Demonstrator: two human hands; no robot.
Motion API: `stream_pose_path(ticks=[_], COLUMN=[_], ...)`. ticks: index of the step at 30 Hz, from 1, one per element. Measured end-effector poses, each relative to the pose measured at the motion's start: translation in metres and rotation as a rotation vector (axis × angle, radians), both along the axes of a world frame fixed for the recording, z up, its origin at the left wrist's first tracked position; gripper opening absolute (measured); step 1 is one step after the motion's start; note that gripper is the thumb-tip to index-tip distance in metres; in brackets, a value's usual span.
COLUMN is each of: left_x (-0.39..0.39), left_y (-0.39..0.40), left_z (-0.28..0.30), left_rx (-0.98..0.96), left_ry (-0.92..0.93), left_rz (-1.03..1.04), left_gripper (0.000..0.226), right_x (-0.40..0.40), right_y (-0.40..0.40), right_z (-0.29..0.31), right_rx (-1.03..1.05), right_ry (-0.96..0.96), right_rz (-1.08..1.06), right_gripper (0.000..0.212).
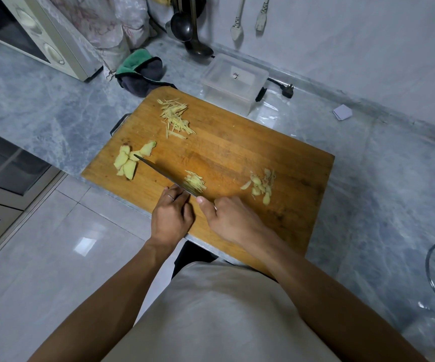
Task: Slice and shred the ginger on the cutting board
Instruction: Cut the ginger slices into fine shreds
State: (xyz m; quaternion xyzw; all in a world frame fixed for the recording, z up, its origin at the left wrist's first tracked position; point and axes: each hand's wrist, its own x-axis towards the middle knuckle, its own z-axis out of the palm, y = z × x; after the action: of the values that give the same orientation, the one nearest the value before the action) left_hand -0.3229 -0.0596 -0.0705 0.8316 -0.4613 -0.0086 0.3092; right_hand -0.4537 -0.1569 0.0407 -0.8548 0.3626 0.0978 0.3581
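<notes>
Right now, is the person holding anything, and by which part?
The right hand grips the knife at its handle end, hidden under the hand. The left hand steadies ginger slices beside the blade; its fingers are hidden.

— What sort of place is this?
— A home kitchen: a marble bench [54, 105] carries a wooden cutting board [237, 152]; behind the board stand a microwave [41, 37] and hanging ladles [185, 27].

Bare cutting board [250, 152] lies between ginger piles [176, 118].
</notes>
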Motion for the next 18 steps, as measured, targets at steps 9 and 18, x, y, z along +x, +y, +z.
stream_pose_path(ticks=[9, 18], left_x=[0.003, 0.0078], left_y=[0.0037, 0.0039], left_z=[-0.0051, -0.0085], left_rx=[0.021, 0.002], left_ry=[0.015, 0.045], left_rz=[-0.041, -0.067], left_gripper=[0.03, 0.038], right_x=[-0.0072, 0.0011], right_y=[0.0015, 0.0007], right_z=[0.0019, -0.0003], right_rx=[0.03, 0.033], right_ry=[0.003, -0.01], right_rz=[-0.031, -0.031], right_gripper=[0.07, 0.068])
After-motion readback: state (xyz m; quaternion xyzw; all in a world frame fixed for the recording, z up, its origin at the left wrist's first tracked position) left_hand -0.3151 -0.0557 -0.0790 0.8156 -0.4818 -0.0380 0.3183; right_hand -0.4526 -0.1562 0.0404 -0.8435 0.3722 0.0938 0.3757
